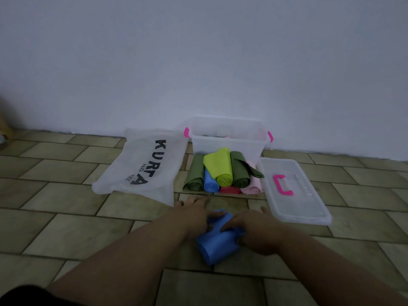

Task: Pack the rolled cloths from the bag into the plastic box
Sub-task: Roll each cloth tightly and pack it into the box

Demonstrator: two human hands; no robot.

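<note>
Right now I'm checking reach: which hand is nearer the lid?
Right. The right hand is just left of the lid; the left hand is farther left, across the blue cloth.

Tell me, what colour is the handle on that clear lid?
Bright pink. The handle on the lid shows clearly in the head view.

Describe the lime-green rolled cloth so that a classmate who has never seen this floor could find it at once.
Start at the clear plastic box with pink clips against the wall. Just in front of it on the tiled floor lies a pile of rolled cloths. The lime-green roll rests on top, between two dark green rolls; it is the brightest and the only yellow-green one.
</note>
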